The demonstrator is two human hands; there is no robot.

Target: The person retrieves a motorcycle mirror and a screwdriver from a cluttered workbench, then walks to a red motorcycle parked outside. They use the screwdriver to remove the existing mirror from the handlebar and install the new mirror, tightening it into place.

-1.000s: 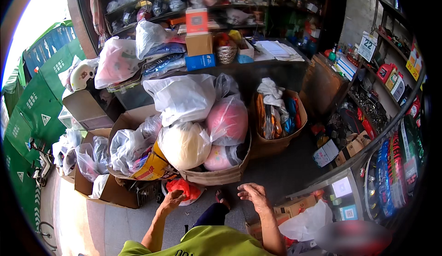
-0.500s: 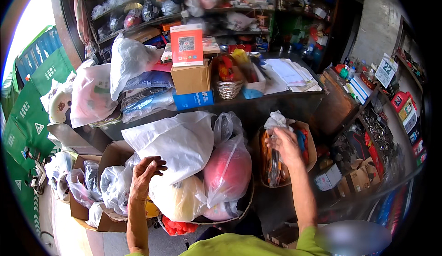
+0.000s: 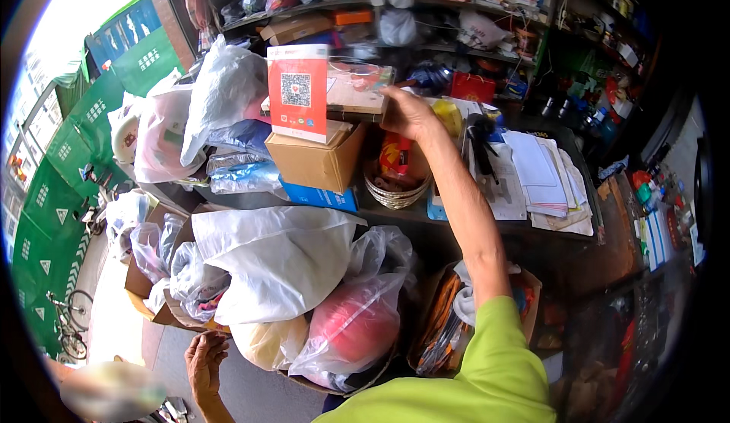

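Note:
My right hand reaches across the counter, fingers curled on the right end of a flat box. That box lies behind an upright red code card on a cardboard box. Below the hand is a wicker basket with red and yellow items. My left hand is low, fingers curled beside the large carton of bagged goods; whatever it may hold is hidden. A white bag and a bagged pink round item lie between my hands.
Papers and bagged bundles cover the counter. Packed shelves stand behind. A carton of orange items sits below right. A bicycle stands by the green hoarding. A blurred person is at lower left.
My right hand has risen from low, over the cartons, to the flat box on the counter. My left hand rose, then dropped leftward, fingers more curled. The view has moved closer to the counter.

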